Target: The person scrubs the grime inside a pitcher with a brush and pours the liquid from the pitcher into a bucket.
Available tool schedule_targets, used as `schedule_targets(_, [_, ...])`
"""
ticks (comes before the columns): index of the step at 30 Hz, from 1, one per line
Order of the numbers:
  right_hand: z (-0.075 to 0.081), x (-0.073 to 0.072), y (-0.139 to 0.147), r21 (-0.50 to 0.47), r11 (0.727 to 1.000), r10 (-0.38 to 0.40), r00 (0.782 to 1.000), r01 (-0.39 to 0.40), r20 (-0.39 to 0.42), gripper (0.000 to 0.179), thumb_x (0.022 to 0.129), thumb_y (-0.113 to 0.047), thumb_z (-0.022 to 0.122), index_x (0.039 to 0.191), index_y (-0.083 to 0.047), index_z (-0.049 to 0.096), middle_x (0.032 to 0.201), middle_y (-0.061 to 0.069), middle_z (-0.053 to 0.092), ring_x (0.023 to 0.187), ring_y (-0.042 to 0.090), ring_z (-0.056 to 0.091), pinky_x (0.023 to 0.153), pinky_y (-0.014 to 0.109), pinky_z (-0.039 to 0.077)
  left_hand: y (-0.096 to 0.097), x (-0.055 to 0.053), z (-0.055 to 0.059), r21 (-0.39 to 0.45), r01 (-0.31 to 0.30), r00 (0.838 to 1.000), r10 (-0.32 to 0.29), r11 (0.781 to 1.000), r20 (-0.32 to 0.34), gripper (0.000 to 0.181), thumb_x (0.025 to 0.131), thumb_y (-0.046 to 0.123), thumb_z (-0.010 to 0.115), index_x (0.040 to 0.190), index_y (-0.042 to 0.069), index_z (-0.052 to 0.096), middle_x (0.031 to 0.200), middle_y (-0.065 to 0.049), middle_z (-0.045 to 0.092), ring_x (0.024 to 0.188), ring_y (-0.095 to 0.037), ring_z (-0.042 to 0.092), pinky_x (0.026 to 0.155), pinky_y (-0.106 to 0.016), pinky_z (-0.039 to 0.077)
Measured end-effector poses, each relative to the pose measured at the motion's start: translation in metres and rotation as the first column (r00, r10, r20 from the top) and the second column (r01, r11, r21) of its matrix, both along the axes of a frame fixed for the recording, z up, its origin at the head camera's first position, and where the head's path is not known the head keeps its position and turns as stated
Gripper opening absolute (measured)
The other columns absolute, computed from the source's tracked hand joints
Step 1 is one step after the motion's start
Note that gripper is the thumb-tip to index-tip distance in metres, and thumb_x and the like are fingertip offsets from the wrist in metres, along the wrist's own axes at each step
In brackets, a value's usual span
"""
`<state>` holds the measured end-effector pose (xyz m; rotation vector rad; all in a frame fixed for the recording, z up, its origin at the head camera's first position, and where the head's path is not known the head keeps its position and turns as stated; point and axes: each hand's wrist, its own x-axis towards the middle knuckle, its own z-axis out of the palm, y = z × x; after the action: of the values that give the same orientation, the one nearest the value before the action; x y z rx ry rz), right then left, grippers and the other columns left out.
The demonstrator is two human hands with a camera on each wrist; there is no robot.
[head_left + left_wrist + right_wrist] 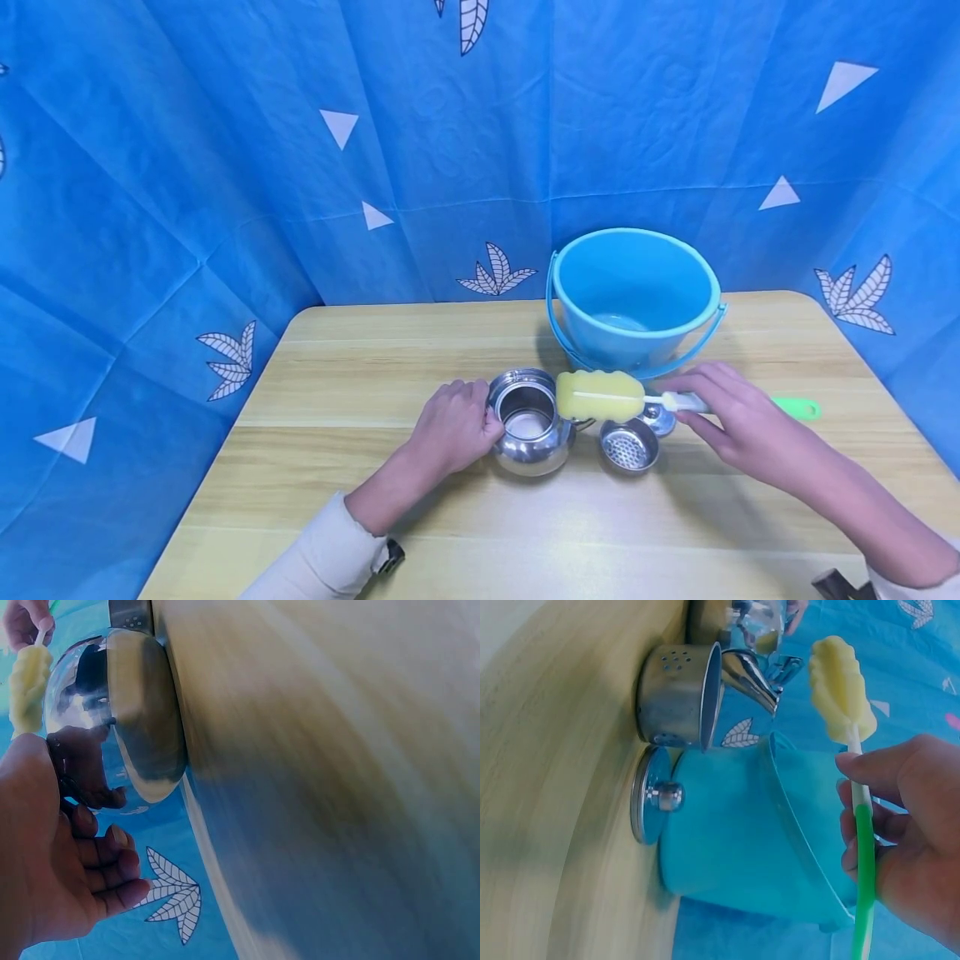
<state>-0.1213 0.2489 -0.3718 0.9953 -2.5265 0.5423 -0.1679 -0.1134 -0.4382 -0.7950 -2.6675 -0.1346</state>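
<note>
A shiny steel teapot [534,454] stands lidless on the table, its spout pointing right. My left hand [457,423] grips the teapot's handle on the left side, which the fingers mostly hide. In my right hand [738,417] is a sponge bottle brush, pinched between thumb and fingers along its white and green handle [864,870]. The brush's yellow sponge head [600,395] is held up beside the teapot's open mouth, pointing left. A perforated steel strainer cup [676,696] sits just right of the teapot, with the round knobbed lid [654,796] lying next to it.
A light blue bucket [637,325] with its handle hanging down stands at the back of the wooden table [360,358], behind the strainer and lid. Blue patterned cloth [450,150] hangs behind the table and along its sides.
</note>
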Motion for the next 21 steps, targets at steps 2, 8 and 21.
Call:
schedule_targets(2, [-0.001,0.0,0.002,-0.002,1.0,-0.012,1.0,0.012,-0.004,0.042,0.072,-0.014,0.066,0.112,-0.017,0.056,0.105,-0.008,0.053,0.1,0.009,0.047,0.083,0.02,0.038,-0.001,0.0,0.0,0.002,0.002,1.0,-0.002,1.0,-0.002,0.019,0.074,0.03,0.04,0.072,0.012,0.042,0.057,0.004,0.037,0.053,-0.015,0.034,0.051,-0.026,0.032])
schedule_targets(8, [-0.005,-0.001,0.01,-0.012,0.999,-0.044,0.999,0.045,0.019,0.039,0.069,-0.011,0.068,0.106,-0.017,0.056,0.1,-0.011,0.053,0.093,0.005,0.046,0.078,0.017,0.038,-0.001,0.0,0.001,0.002,-0.005,1.0,0.005,1.0,0.005,0.019,0.074,0.031,0.04,0.072,0.012,0.042,0.057,0.003,0.037,0.053,-0.015,0.035,0.051,-0.026,0.031])
schedule_targets(21, [-0.018,0.007,0.039,-0.025,0.991,-0.131,0.99,0.132,0.061,0.04,0.062,-0.004,0.072,0.097,-0.016,0.056,0.095,-0.012,0.052,0.086,0.002,0.047,0.075,0.008,0.035,0.0,0.0,0.002,-0.006,-0.012,0.999,0.012,1.0,0.032,0.019,0.075,0.032,0.04,0.072,0.012,0.042,0.058,0.003,0.037,0.054,-0.015,0.035,0.052,-0.026,0.031])
